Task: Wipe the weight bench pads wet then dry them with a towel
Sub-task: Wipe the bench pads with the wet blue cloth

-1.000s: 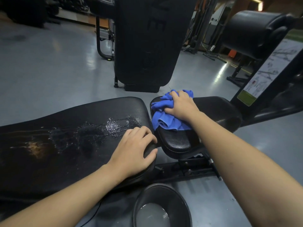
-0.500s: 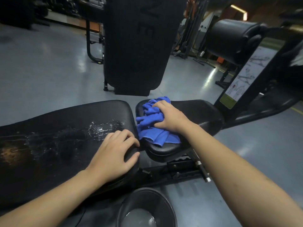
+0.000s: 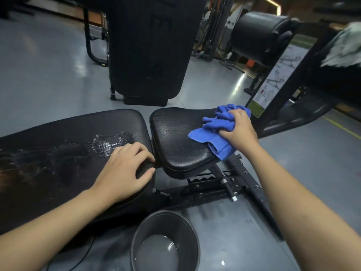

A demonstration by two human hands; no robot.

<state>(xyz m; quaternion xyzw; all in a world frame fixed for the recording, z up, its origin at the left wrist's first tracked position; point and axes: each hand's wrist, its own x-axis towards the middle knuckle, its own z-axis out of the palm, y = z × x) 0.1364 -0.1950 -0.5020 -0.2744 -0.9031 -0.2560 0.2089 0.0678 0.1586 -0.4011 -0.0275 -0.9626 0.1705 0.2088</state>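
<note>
Only one view here, the cam strapped to my head, so there's no second angle to share anything with. It looks forward and down over both my forearms, which come in from the bottom corners. It's close: my left hand (image 3: 125,171) sits just below the middle, my right hand (image 3: 239,132) up and to the right of it. Straight below my hands, at the bottom edge, is the basin (image 3: 166,222) on the floor. Past my fingers the lens is wide enough to catch gym floor (image 3: 48,75) and machines well beyond, edges bent a little.
</note>
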